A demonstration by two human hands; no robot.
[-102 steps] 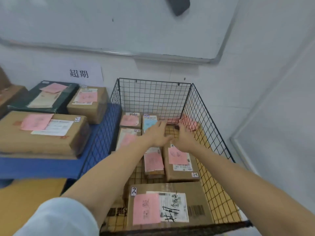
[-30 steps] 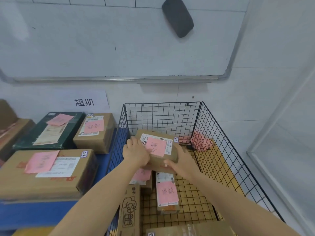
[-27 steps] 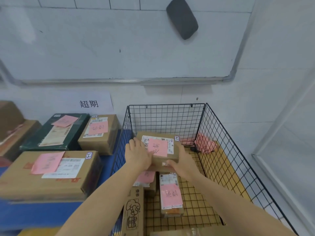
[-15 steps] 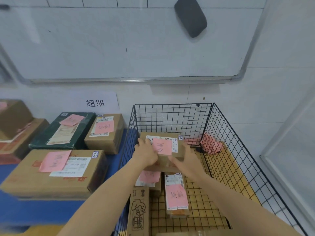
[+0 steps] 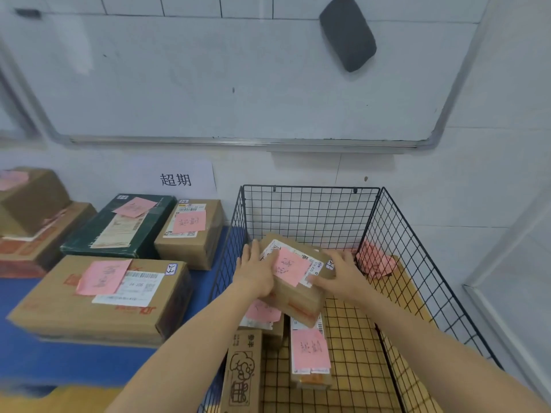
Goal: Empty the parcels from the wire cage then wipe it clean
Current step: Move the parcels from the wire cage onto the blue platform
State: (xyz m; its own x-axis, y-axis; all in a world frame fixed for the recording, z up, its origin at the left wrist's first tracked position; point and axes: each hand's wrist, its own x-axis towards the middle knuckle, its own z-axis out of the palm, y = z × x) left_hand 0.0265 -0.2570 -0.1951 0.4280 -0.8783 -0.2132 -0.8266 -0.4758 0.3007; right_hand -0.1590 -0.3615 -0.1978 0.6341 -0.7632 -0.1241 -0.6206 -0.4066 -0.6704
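Note:
A black wire cage [image 5: 310, 216] stands on the floor against the wall. Both hands hold a brown cardboard parcel [image 5: 293, 290] with a pink note, lifted and tilted inside the cage. My left hand [image 5: 253, 271] grips its left side, and my right hand [image 5: 340, 275] presses its right end. Below it lie other parcels: a long box with a pink note [image 5: 310, 353], a box with a cartoon drawing [image 5: 243, 371], and one partly hidden under my left wrist [image 5: 262, 315]. A crumpled pink cloth [image 5: 377, 262] lies in the cage's far right corner.
Left of the cage a blue surface [image 5: 44, 359] carries a large brown box [image 5: 101, 296], a dark green box [image 5: 122, 225], a small brown box [image 5: 190, 231] and stacked boxes [image 5: 32, 216] at the far left. A whiteboard [image 5: 232, 73] with a grey eraser [image 5: 347, 31] hangs above.
The parcel has risen out of the pile between both hands and now tilts, its left end higher. My view has shifted left and up.

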